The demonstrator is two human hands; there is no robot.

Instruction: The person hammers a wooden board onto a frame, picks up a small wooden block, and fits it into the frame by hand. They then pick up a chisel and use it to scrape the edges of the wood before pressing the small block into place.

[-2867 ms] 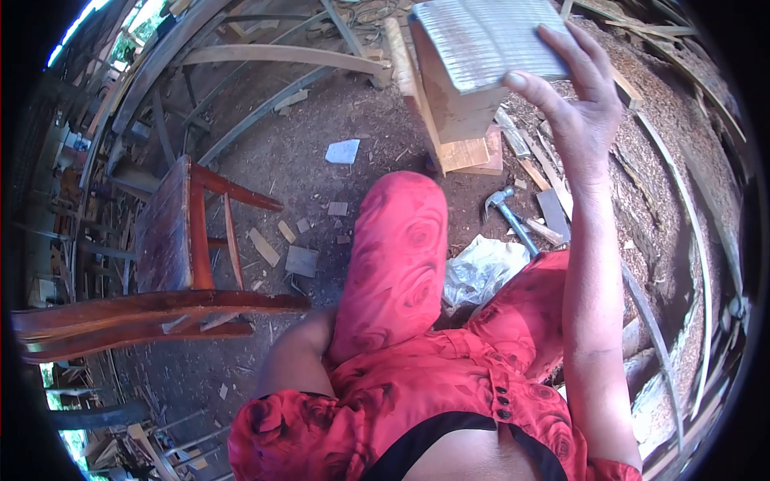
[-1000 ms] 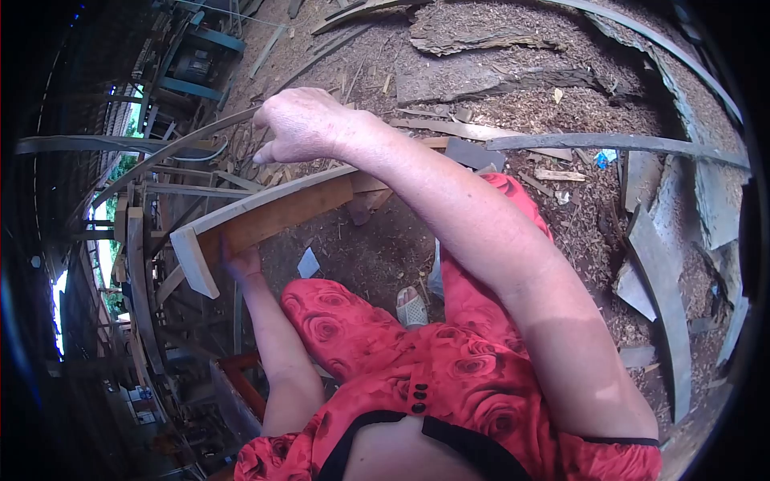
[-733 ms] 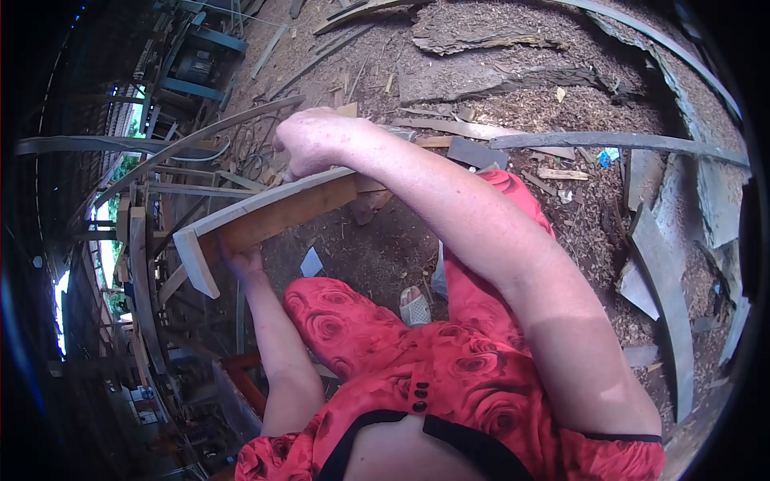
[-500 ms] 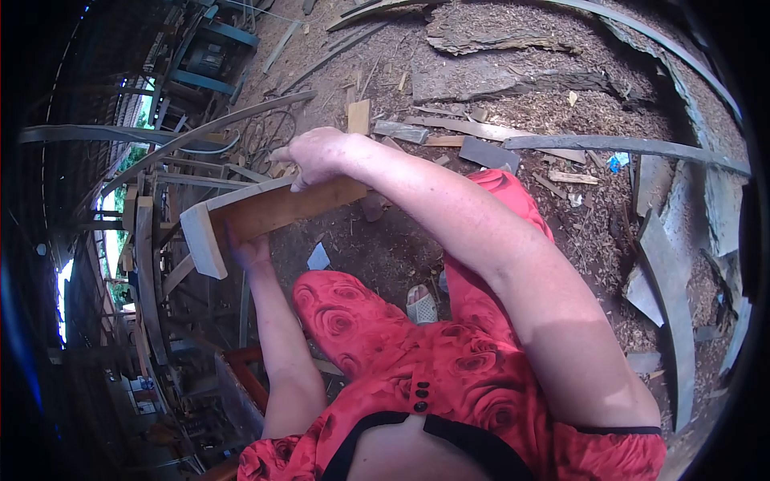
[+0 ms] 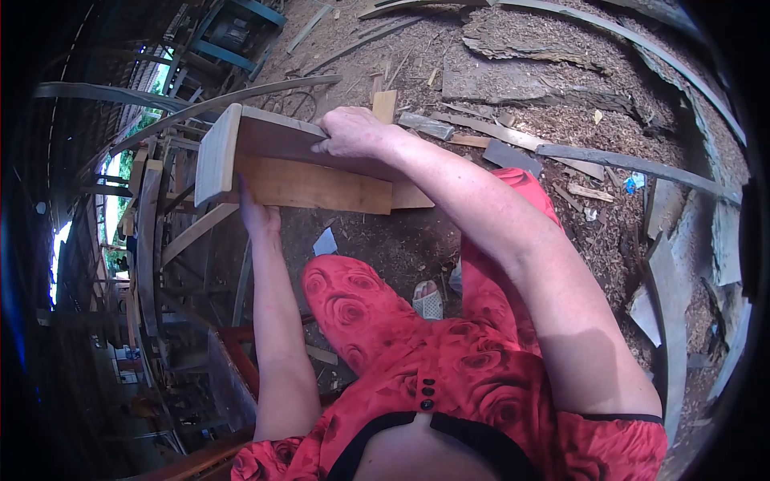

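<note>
A wooden piece made of joined boards is held up in front of me, with a pale end board at its left. My right hand grips the upper edge of its long board, fingers curled over it. From below, my left hand holds the piece near the end board; some of its fingers are hidden behind the wood. The inner face of the lower board looks orange-brown.
Wood slabs and long strips lie over the chip-covered ground at right. A reddish wooden frame stands at lower left. Timber stands at left, and a blue metal frame is at upper left.
The wooden piece has risen and tilted, showing more of its inner faces. My left hand has moved up with it, and my right hand has shifted right and now grips the board's edge.
</note>
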